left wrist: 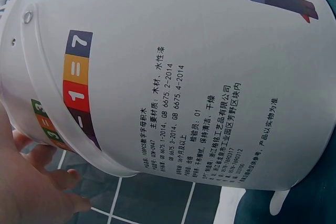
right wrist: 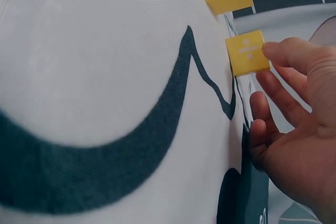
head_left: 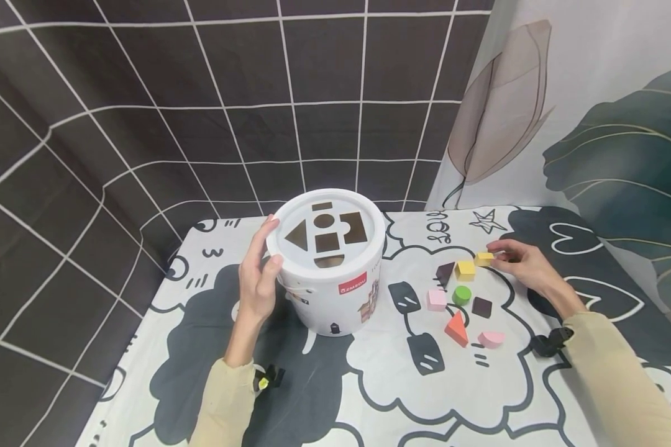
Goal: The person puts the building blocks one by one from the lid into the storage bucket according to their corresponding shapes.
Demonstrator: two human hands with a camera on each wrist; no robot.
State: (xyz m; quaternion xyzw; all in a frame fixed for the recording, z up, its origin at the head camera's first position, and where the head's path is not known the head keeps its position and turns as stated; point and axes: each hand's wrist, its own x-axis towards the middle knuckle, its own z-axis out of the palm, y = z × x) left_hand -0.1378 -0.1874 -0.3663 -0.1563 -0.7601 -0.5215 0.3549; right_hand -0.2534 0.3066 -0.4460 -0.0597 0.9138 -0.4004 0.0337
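A white bucket point(head_left: 328, 298) stands upright, its lid point(head_left: 371, 214) cut with a triangle, a circle and other shaped holes. Against the lid's left rim rests my left hand point(head_left: 257, 282), fingers fairly straight and thumb toward the front. The left wrist view has that hand point(left wrist: 37, 182) beside the bucket's printed wall point(left wrist: 210, 77). Off to the right, my right hand point(head_left: 520, 264) pinches a small yellow block point(head_left: 484, 259) between thumb and fingers. A division sign shows on this block point(right wrist: 248, 53) in the right wrist view, where the hand point(right wrist: 299, 124) has its other fingers loosely bent.
Near the right hand lie a larger yellow block point(head_left: 465, 271), a green cylinder point(head_left: 461, 295), a red triangular block point(head_left: 456, 330), pink blocks point(head_left: 437, 300) and dark blocks point(head_left: 482, 308). They rest on a patterned cloth point(head_left: 380, 379). A dark gridded curtain point(head_left: 229, 74) hangs behind.
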